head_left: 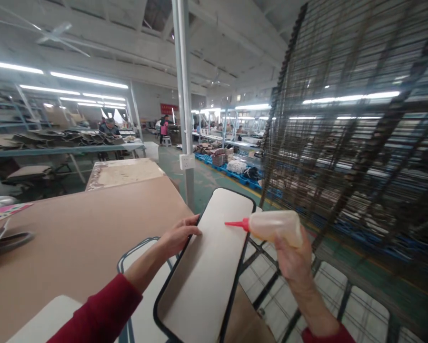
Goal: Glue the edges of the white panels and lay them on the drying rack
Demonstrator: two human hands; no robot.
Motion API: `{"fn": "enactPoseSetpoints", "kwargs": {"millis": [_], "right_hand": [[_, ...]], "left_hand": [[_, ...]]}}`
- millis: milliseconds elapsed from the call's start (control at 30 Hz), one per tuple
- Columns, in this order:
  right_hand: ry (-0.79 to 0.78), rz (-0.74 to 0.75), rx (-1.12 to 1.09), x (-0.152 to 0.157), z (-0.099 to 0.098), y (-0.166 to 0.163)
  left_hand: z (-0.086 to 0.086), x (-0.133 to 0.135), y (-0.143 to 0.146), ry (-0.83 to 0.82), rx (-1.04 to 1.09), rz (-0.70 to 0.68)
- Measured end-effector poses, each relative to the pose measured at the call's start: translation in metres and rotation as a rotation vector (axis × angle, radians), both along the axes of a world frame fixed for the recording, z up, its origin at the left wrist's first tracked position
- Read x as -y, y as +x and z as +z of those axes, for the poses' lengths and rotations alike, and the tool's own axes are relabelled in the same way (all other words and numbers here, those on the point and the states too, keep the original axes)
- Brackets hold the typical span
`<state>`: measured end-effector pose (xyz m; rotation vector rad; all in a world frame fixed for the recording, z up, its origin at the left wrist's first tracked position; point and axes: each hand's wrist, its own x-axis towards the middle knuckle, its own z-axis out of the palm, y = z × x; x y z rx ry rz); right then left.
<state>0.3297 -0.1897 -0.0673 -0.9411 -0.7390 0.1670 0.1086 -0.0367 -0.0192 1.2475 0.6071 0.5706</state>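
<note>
A long white panel [206, 267] with rounded corners and a black edge is tilted up before me. My left hand [180, 236] grips its left edge, the thumb lying on the white face. In my right hand [294, 252] is a squeeze bottle [274, 225] of pale yellowish liquid, lying nearly level. Its red nozzle [237, 224] points left over the upper part of the panel; whether the tip touches the face I cannot tell. Under the panel, a similar white piece with a dark edge [138, 255] lies on the table.
A brown-topped table [85, 238] stretches away to the left, with scissors [3, 243] at its far left. A tall wire rack [342, 119] stands at right; white panels [331, 281] lie on a wire shelf below. A post [185, 105] with a socket box rises ahead. People work farther back.
</note>
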Motion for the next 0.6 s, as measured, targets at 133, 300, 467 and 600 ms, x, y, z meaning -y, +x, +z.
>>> {"fn": "enactPoseSetpoints", "kwargs": {"millis": [133,300,467,600], "right_hand": [[-0.100,0.113,-0.026,0.036,-0.004,0.021],[-0.015,0.050,-0.114,0.069,-0.005,0.030],[-0.098,0.100,-0.087,0.112,-0.026,0.029],[-0.057,-0.031,-0.272,0.177,-0.046,0.049]], "left_hand": [[-0.001,0.021,0.023,-0.008,-0.007,-0.040],[-0.003,0.050,0.052,-0.003,-0.024,-0.058],[-0.014,0.065,0.079,-0.025,-0.043,0.026],[-0.027,0.054,0.102,-0.049,-0.079,0.185]]}}
